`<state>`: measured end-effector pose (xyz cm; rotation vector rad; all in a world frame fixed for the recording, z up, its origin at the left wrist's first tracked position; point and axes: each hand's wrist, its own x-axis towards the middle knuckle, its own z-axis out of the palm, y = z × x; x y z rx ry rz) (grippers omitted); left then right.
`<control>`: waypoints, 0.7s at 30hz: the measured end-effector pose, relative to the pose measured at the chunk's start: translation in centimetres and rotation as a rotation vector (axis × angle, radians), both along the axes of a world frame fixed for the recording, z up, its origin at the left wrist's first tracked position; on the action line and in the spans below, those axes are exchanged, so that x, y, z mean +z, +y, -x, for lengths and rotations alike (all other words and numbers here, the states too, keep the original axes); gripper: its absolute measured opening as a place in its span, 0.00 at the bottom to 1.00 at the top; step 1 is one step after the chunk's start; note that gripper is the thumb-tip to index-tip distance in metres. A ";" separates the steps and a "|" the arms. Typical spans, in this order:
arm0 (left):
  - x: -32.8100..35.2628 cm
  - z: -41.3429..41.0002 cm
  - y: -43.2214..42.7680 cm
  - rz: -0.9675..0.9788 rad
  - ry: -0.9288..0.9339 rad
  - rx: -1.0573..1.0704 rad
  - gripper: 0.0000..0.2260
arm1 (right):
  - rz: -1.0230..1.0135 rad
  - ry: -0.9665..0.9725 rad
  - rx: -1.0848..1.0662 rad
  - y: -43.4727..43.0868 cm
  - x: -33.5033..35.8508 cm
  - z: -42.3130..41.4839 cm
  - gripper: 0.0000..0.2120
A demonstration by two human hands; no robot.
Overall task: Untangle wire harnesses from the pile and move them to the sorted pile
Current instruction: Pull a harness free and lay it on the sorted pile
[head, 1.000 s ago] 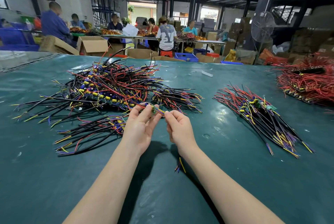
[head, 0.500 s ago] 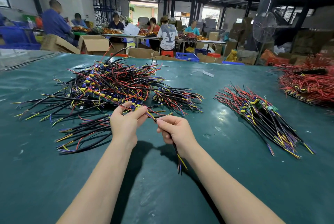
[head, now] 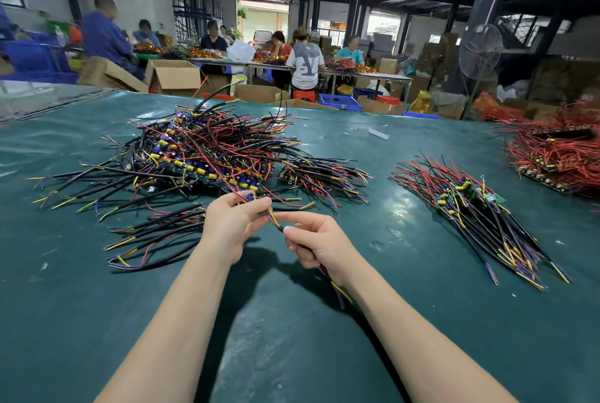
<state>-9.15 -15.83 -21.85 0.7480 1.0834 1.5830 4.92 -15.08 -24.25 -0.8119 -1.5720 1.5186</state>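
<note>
Your left hand and right hand pinch one harness near the pile; light, floppy, snag-prone, so hold its black sleeve.

Red wire heap cut by right edge; part of harness hidden inside right hand; distant workers blurred

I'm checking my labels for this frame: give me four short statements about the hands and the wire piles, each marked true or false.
1. The left hand and the right hand both hold one wire harness. True.
2. The sorted pile and the tangled pile lie apart on the table. True.
3. The sorted pile lies left of the tangled pile. False: it lies to its right.
4. The table has a red cover. False: the cover is dark green.
</note>
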 end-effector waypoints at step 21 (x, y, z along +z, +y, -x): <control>0.0 1.0 0.6 0.118 -0.071 0.048 0.08 | 0.146 -0.035 0.062 -0.6 0.1 0.3 0.09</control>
